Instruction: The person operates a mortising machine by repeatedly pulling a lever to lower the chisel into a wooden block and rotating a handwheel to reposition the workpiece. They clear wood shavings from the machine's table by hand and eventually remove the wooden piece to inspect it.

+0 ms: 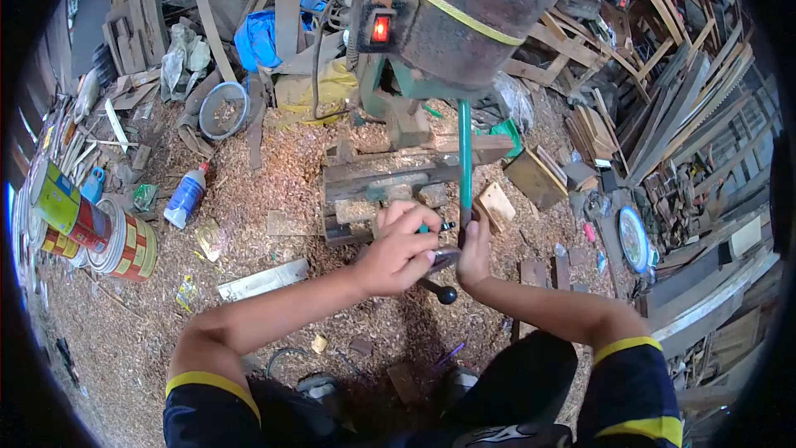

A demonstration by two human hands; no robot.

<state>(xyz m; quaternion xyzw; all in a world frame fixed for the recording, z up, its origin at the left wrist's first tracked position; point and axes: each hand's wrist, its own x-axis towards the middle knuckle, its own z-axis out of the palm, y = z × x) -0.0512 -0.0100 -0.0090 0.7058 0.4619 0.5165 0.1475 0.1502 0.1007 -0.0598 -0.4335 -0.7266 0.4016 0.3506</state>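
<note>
A machine with a rusty, dark housing (pixel 464 17) stands ahead of me, its rocker switch (pixel 381 29) glowing red. From it a long green lever (pixel 465 149) reaches down toward me, ending in a dark grip. My right hand (pixel 474 259) is at that grip, its fingers partly hidden. My left hand (pixel 401 250) is closed, fingers curled around a short green-and-black handle (pixel 425 229) beside the lever. Just below the hands, a black ball knob (pixel 447 294) sticks out. Wooden blocks (pixel 356 211) lie on the machine's base beyond my left hand.
Wood shavings (pixel 257 191) cover the ground. On the left are paint buckets (pixel 124 241), a blue-and-white bottle (pixel 187 196) and a bucket (pixel 224 110). Stacked boards (pixel 688 116) and a round clock-like disc (pixel 633 239) are on the right. A yellow strap (pixel 456 12) crosses the housing.
</note>
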